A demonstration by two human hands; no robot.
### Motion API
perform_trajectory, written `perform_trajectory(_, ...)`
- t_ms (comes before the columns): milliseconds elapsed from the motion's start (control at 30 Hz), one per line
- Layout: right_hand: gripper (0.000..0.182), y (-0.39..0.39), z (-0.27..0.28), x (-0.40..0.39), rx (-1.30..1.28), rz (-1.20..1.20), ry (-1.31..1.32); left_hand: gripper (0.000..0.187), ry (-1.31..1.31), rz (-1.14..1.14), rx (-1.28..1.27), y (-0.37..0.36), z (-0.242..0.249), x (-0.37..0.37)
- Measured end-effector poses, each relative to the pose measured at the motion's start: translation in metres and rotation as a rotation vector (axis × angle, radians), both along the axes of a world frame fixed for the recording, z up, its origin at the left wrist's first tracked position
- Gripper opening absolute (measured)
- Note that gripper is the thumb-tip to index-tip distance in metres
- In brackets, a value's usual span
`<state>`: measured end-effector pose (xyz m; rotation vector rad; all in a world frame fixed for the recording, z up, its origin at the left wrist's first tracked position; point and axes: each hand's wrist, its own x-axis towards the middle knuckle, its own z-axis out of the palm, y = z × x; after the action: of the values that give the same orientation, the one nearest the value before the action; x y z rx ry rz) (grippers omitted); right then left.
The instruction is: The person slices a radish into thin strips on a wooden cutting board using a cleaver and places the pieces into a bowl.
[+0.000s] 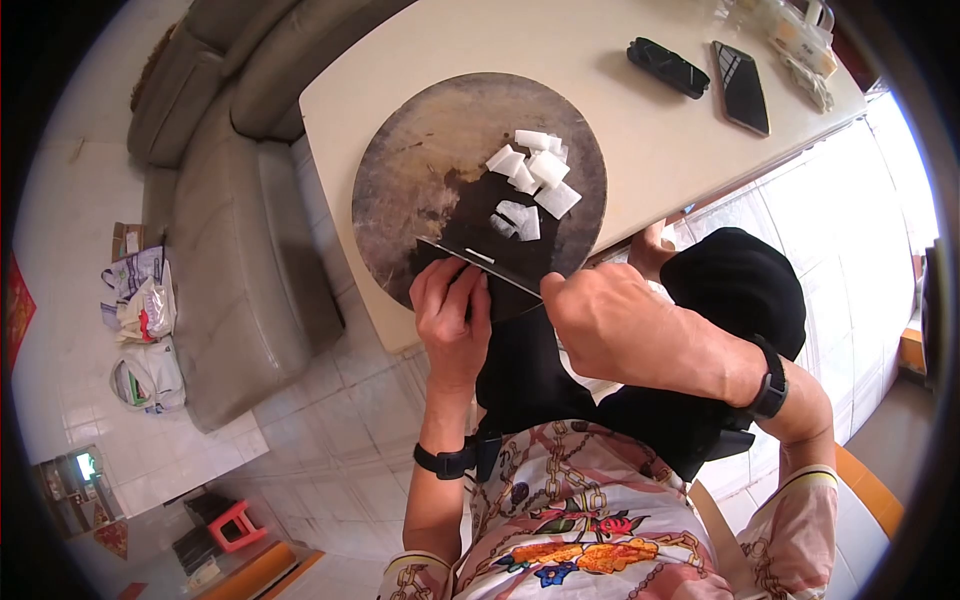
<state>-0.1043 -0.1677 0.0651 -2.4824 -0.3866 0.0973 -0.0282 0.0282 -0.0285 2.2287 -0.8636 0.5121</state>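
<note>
A round, dark-stained cutting board (400, 160) lies at the table's near end. My right hand (640, 325) is closed around the handle of a knife (500, 276), whose thin blade slants across the board's near part. Close behind the blade, my left hand (452, 310) presses down with its fingers curled together; whatever lies under the fingertips is hidden. A thin white slice (480, 256) rests along the blade's far side. Beyond it are several flat white pieces (549, 169) in a loose pile, with smaller white pieces (517, 220) nearer the knife.
The pale table (640, 170) also bears a black case (668, 68), a phone (741, 87) and plastic packaging (803, 45) at the far right. A grey sofa (235, 260) stands to the left, with bags (145, 300) on the floor beyond. A red stool (237, 527) is at lower left.
</note>
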Motion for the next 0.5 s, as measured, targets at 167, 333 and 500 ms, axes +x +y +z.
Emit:
perform_trajectory(167, 0.011, 0.019, -0.017, 0.020, 0.063, -0.023, -0.176, 0.021, 0.010, -0.015, 0.006, 0.001, 0.001, -0.001)
perform_trajectory(333, 0.010, 0.024, -0.017, 0.034, 0.073, -0.072, -0.117, 0.022, 0.004, -0.037, 0.002, 0.003, 0.000, 0.001)
perform_trajectory(500, 0.011, 0.010, -0.015, 0.027, 0.058, -0.103, -0.044, 0.018, -0.032, -0.036, -0.026, -0.001, 0.003, 0.001)
